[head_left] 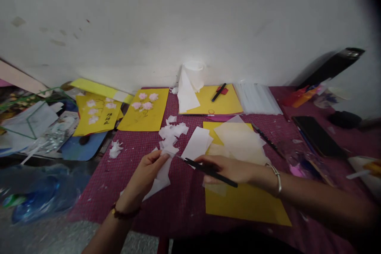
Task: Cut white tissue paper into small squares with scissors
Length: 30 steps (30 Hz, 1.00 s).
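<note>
My left hand (150,168) is closed in a pinch on a piece of thin white paper (163,170), which hangs below the fingers. In my right hand (224,166) is a slim black tool (212,173), its thin pale tip reaching left to my left fingertips. Its exact kind I cannot make out. Just beyond the left hand lies a heap of crumpled white paper bits (173,131). Beside it rests a small stack of cut white paper (196,143). Under my right forearm is a yellow sheet (244,204), partly covered by thin cream paper (239,139).
Yellow cards with pink paper flowers (145,103) lie at the back left. A white paper roll (194,75) stands by the wall, near a black marker (219,92). To the right are a phone (318,135) and a black pen (268,139). A large plastic bottle (44,194) lies at left.
</note>
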Tool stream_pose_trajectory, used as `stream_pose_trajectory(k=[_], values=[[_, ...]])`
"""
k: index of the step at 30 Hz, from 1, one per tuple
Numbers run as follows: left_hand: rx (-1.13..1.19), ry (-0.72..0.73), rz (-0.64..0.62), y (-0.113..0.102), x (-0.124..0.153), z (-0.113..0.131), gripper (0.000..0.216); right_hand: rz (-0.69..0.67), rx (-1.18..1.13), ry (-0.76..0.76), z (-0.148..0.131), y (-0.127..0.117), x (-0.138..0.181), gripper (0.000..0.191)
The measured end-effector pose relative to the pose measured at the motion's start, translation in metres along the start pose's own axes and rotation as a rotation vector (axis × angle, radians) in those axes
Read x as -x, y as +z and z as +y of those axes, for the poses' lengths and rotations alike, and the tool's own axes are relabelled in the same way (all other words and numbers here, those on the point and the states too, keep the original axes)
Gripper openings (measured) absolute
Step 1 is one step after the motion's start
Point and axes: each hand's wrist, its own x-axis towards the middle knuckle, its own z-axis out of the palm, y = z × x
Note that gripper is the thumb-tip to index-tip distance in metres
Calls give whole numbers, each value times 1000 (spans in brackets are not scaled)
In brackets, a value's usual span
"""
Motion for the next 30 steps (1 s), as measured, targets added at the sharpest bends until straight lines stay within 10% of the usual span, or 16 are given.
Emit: stream_pose_trajectory(k=[5, 30], values=[[56, -7, 50, 7, -17, 13, 36, 173, 52, 14, 5, -4, -13, 46], [14, -104, 7, -34, -48, 18, 25, -4, -262, 64, 21, -35, -46, 65]])
